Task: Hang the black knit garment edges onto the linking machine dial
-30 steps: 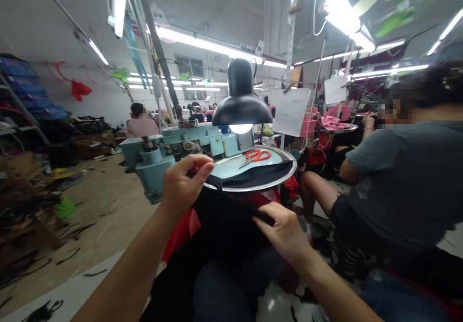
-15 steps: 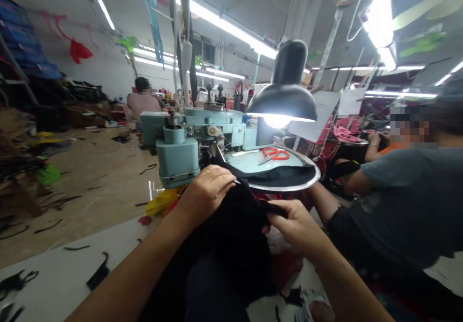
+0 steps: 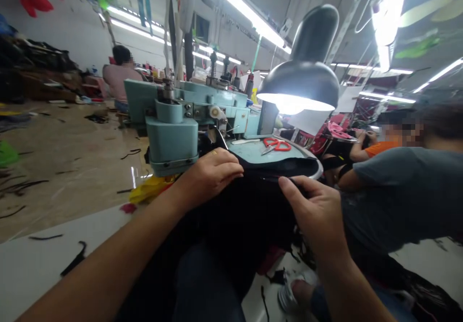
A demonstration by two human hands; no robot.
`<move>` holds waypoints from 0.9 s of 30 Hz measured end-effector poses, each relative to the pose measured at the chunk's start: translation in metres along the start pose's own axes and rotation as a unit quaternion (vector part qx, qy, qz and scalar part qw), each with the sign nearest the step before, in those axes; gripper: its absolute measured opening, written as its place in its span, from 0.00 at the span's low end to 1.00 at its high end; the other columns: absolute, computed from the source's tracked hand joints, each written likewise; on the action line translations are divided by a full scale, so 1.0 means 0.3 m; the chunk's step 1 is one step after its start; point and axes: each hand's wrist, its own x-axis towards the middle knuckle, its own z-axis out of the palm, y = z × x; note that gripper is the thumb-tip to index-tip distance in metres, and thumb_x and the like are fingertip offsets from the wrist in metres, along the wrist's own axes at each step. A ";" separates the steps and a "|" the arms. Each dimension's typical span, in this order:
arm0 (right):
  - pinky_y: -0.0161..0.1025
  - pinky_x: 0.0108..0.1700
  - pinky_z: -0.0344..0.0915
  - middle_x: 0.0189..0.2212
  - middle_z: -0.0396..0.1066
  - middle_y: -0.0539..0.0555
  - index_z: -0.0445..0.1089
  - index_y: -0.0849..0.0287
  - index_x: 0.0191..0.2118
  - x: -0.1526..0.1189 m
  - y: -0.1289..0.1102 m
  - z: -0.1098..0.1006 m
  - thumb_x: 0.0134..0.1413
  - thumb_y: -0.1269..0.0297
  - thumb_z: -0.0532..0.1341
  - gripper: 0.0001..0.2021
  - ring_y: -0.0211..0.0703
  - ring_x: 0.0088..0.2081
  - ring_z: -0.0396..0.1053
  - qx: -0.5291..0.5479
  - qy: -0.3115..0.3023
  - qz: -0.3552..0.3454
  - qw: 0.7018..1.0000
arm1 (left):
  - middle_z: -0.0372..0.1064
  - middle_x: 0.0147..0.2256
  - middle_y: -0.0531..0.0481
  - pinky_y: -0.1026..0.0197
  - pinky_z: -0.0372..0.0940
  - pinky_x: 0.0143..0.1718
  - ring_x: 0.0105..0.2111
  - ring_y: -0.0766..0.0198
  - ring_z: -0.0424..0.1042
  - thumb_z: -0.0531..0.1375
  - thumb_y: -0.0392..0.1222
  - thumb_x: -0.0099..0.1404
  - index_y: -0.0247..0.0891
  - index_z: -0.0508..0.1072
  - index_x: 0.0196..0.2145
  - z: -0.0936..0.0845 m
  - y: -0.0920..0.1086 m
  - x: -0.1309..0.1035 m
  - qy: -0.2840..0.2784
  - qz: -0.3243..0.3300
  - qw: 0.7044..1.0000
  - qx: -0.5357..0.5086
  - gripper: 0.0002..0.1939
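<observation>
- Head camera: machine (image 3: 171,141), with black cloth (image 3: 246,216) before it, edge seemingly kept straight.
- Left hand (image 3: 208,175) beside machine, right hand (image 3: 318,206) farther right: fingers clamped on this edge.
- Scissors (image 3: 283,147) right of machine, perhaps for reaching.

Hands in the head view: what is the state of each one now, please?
Left hand: closed on the black fabric, beside the sewing machine.
Right hand: closed, thumb and fingers pinching the black fabric.
</observation>
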 end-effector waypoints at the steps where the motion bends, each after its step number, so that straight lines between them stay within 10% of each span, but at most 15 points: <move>1: 0.33 0.26 0.61 0.20 0.69 0.49 0.77 0.61 0.26 0.004 0.002 -0.016 0.53 0.56 0.65 0.13 0.38 0.24 0.64 -0.015 0.013 0.006 1.000 | 0.75 0.37 0.47 0.59 0.70 0.44 0.39 0.61 0.72 0.61 0.35 0.67 0.38 0.75 0.39 -0.001 0.003 -0.001 0.000 0.010 1.000 0.016 0.03; 19: 0.33 0.19 0.64 0.22 0.71 0.51 0.75 0.61 0.32 0.064 0.079 -0.104 0.53 0.50 0.65 0.17 0.39 0.20 0.66 0.007 0.037 0.066 0.997 | 0.72 0.37 0.44 0.57 0.71 0.43 0.39 0.60 0.69 0.61 0.34 0.67 0.33 0.76 0.41 0.079 0.098 0.068 -0.033 0.029 0.996 0.076 0.06; 27: 0.33 0.21 0.60 0.16 0.64 0.48 0.71 0.60 0.28 -0.063 0.407 -0.064 0.47 0.53 0.64 0.14 0.38 0.18 0.62 0.111 -0.071 0.119 0.984 | 0.73 0.36 0.45 0.56 0.71 0.42 0.38 0.59 0.71 0.61 0.40 0.68 0.34 0.77 0.40 0.091 0.118 0.102 -0.057 0.007 0.992 0.112 0.08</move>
